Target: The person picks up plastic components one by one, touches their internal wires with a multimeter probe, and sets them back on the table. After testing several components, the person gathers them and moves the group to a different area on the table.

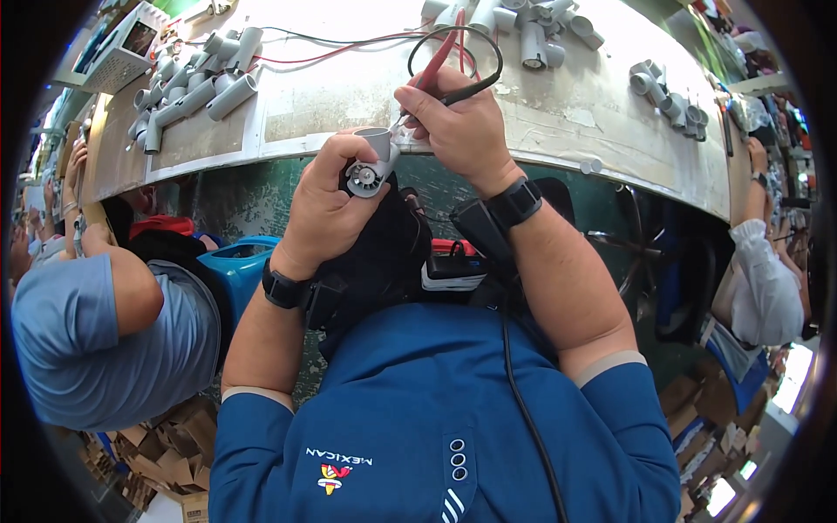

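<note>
My left hand [327, 205] is closed round a grey plastic housing [380, 144] with a short tube-shaped opening. In its round end, facing me, a small finned wheel [364, 179] shows, with a metal centre. Above and to the right of it, my right hand [466, 135] grips a red test probe [438, 59] and a black test probe [473, 88] together. Their thin tips point down-left at the upper edge of the housing; whether they touch it I cannot tell. Both hands are held over the near edge of the table.
Grey housings [196, 91] lie piled on the table [323, 109] at left, with more [534, 44] at the back and a smaller group [670, 103] at right. Red and black leads [336, 54] cross the tabletop. Other people sit at left [122, 322] and right [763, 279].
</note>
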`<move>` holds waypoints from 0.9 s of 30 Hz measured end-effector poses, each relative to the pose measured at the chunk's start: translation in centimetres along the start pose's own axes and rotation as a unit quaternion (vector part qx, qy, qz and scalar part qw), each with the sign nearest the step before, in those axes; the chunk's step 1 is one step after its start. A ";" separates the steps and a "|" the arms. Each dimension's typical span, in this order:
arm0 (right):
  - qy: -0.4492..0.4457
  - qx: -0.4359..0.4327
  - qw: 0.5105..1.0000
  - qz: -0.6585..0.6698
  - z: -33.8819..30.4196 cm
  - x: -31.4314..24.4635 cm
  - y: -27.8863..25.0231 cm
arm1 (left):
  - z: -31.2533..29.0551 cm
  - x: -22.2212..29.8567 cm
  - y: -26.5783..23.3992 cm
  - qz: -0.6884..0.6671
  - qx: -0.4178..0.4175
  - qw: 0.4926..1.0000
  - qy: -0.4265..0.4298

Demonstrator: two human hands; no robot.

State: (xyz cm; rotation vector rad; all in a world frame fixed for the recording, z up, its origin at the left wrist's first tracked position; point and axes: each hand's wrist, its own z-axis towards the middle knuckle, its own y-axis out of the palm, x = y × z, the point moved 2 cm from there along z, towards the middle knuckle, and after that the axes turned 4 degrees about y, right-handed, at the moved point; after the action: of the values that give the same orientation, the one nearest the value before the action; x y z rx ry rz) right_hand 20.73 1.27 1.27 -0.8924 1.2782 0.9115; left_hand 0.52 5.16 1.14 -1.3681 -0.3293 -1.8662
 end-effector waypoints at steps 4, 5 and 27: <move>-0.036 0.009 0.998 -0.040 0.0 0.3 0.0 | 0.0 0.0 -0.1 0.007 -0.006 1.000 0.002; -0.037 0.011 0.998 -0.040 0.0 0.4 0.0 | 0.0 0.0 -0.1 0.012 -0.008 1.000 0.002; -0.081 0.053 0.983 -0.154 0.0 -0.2 0.4 | 0.2 -0.5 -0.4 -0.087 -0.008 0.995 -0.058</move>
State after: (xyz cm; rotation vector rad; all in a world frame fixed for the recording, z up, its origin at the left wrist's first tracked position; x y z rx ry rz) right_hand 20.30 1.42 1.48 -0.8842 1.0039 0.6515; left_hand 0.43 5.76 0.82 -1.5019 -0.5084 -1.9374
